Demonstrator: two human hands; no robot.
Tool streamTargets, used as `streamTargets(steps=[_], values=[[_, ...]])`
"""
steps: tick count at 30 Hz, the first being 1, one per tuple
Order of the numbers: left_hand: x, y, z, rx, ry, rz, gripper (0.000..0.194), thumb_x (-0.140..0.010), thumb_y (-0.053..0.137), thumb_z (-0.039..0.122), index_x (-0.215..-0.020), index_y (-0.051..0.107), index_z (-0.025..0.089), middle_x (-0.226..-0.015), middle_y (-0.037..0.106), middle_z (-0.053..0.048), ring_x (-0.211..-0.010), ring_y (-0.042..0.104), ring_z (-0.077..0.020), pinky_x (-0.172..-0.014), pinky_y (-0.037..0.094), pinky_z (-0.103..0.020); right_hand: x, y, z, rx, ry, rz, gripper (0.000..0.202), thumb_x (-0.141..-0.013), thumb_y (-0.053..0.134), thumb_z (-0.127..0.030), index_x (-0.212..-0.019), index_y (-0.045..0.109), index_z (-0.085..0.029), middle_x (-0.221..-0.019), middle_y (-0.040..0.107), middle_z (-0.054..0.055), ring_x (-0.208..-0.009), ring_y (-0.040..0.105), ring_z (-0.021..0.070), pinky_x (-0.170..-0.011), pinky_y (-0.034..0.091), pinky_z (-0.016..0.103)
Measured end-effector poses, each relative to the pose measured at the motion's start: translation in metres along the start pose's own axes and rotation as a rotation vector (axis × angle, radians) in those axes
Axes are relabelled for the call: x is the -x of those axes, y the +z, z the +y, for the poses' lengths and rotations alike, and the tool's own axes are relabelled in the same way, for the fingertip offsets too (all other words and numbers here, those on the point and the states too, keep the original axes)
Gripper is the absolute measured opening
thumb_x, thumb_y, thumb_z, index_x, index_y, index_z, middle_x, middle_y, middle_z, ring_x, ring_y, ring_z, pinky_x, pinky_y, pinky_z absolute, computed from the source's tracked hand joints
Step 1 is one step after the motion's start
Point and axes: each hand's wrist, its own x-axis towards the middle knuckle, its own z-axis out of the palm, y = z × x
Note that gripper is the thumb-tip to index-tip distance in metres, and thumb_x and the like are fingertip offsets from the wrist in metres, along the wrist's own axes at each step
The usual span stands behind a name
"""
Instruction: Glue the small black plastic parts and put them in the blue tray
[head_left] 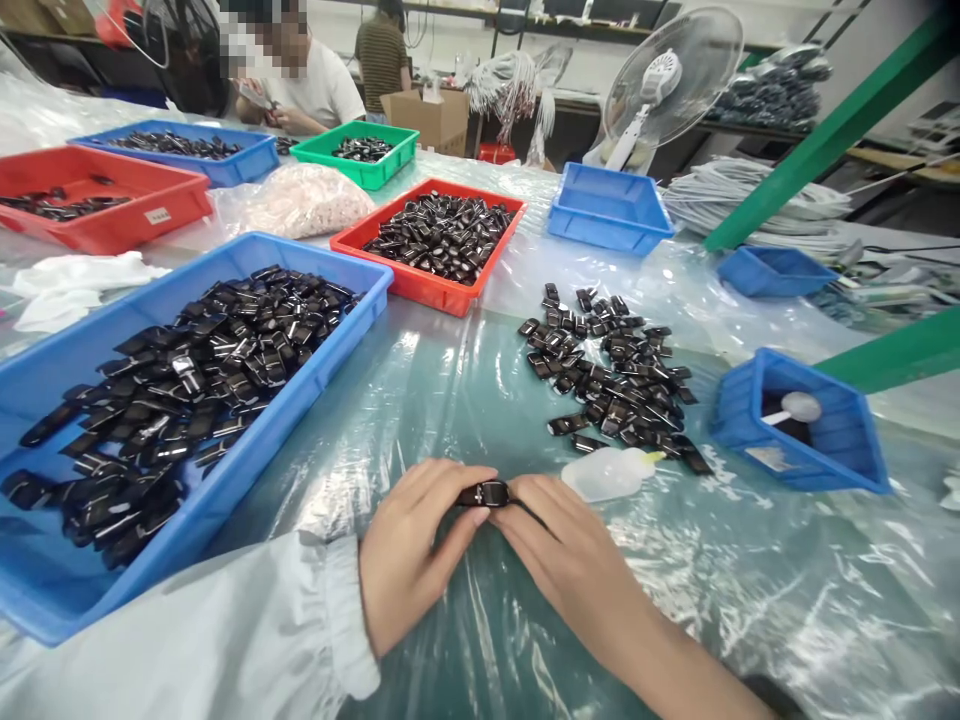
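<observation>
Between my two hands, just above the plastic-covered table, is a small glossy black plastic part [489, 493]. My left hand [420, 545] pinches its left end between thumb and fingers. At its right end, the fingers of my right hand [562, 545] are closed on it too. Just beyond my right hand lies a white squeeze bottle [609, 472] with a yellowish tip. Behind the bottle spreads a loose pile of similar black parts [607, 360]. To the left, a large blue tray [322, 385] holds many more of them.
A red tray [471, 298] of black parts stands ahead, with a green tray [375, 176] farther back. At right, a blue bin [840, 450] contains a round-headed white item. Green posts [810, 150] rise beside it. A fan [660, 80] and a seated person [322, 90] are across the table.
</observation>
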Motion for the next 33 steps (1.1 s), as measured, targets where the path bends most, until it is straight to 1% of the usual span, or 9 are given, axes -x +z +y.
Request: streamTargets(steps=[5, 9, 12, 17, 21, 25, 28, 31, 33], values=[[0.002, -0.001, 0.001, -0.041, 0.113, 0.015, 0.026, -0.093, 0.047, 0.014, -0.119, 0.05, 0.018, -0.1, 0.06, -0.007, -0.09, 0.054, -0.0203, -0.077, 0.043, -0.033, 0.005, -0.016, -0.01, -0.384, 0.3, 0.078, 0.01, -0.09, 0.049, -0.022, -0.084, 0.056, -0.024, -0.078, 0.057, 0.001, -0.074, 0.057, 0.0173, -0.066, 0.046, 0.03], [0.004, 0.0, 0.002, -0.078, 0.21, 0.022, 0.028, -0.093, 0.047, 0.014, -0.121, 0.048, 0.017, -0.098, 0.061, -0.007, -0.087, 0.054, -0.0201, -0.075, 0.042, -0.033, 0.006, -0.026, -0.018, -0.773, 0.514, 0.039, 0.013, -0.089, 0.051, -0.032, -0.082, 0.058, -0.024, -0.071, 0.058, -0.001, -0.069, 0.058, 0.0141, -0.066, 0.048, 0.027], [0.005, 0.0, 0.002, -0.09, 0.264, 0.02, 0.028, -0.094, 0.046, 0.015, -0.122, 0.047, 0.016, -0.099, 0.062, -0.008, -0.087, 0.054, -0.0199, -0.075, 0.041, -0.033, 0.005, -0.025, -0.02, -1.006, 0.604, 0.022, 0.014, -0.083, 0.06, -0.036, -0.079, 0.063, -0.023, -0.067, 0.057, -0.003, -0.067, 0.056, 0.0124, -0.07, 0.046, 0.026], [0.004, -0.001, 0.003, -0.104, 0.31, 0.021, 0.026, -0.095, 0.046, 0.016, -0.121, 0.047, 0.015, -0.096, 0.062, -0.008, -0.086, 0.054, -0.019, -0.075, 0.041, -0.031, 0.008, -0.018, -0.021, -1.177, 0.654, 0.025, 0.013, -0.079, 0.067, -0.036, -0.079, 0.062, -0.024, -0.068, 0.055, -0.005, -0.066, 0.054, 0.0102, -0.07, 0.043, 0.024], [0.004, -0.002, 0.003, -0.098, 0.35, 0.065, 0.024, -0.095, 0.045, 0.016, -0.119, 0.049, 0.013, -0.094, 0.062, -0.008, -0.086, 0.054, -0.018, -0.075, 0.042, -0.03, 0.009, -0.01, -0.02, -1.25, 0.659, 0.004, 0.022, -0.076, 0.068, -0.043, -0.081, 0.059, -0.024, -0.073, 0.054, -0.003, -0.067, 0.056, 0.012, -0.071, 0.046, 0.028], [0.006, 0.002, 0.011, -0.126, 0.386, 0.081, 0.026, -0.096, 0.043, 0.015, -0.121, 0.048, 0.013, -0.094, 0.062, -0.008, -0.084, 0.054, -0.0178, -0.073, 0.043, -0.031, 0.007, -0.008, -0.021, -1.221, 0.632, -0.024, 0.027, -0.075, 0.067, -0.048, -0.084, 0.061, -0.023, -0.071, 0.054, -0.002, -0.061, 0.056, 0.013, -0.065, 0.048, 0.031], [0.006, -0.005, 0.027, -0.158, 0.41, 0.089, 0.025, -0.097, 0.041, 0.018, -0.12, 0.049, 0.012, -0.089, 0.062, -0.008, -0.077, 0.054, -0.0173, -0.067, 0.043, -0.03, 0.013, -0.016, -0.024, -1.135, 0.554, 0.001, 0.027, -0.072, 0.07, -0.048, -0.081, 0.063, -0.023, -0.069, 0.055, -0.002, -0.06, 0.054, 0.0129, -0.06, 0.045, 0.028], [0.004, -0.035, 0.041, -0.368, 0.338, 0.239, 0.026, -0.096, 0.043, 0.02, -0.121, 0.049, 0.017, -0.091, 0.062, -0.006, -0.081, 0.054, -0.0189, -0.073, 0.043, -0.032, 0.026, -0.03, -0.018, -0.931, 0.394, 0.23, 0.022, -0.071, 0.074, -0.042, -0.086, 0.065, -0.03, -0.068, 0.055, -0.003, -0.066, 0.052, 0.0149, -0.064, 0.043, 0.027], [0.0, -0.062, 0.042, -0.577, 0.196, 0.469, 0.029, -0.095, 0.045, 0.019, -0.123, 0.049, 0.022, -0.101, 0.06, -0.007, -0.1, 0.051, -0.025, -0.093, 0.035, -0.044, 0.033, -0.038, -0.007, -0.423, 0.106, 0.749, 0.032, -0.07, 0.075, -0.035, -0.099, 0.061, -0.033, -0.079, 0.056, -0.001, -0.073, 0.053, 0.0183, -0.073, 0.044, 0.032]])
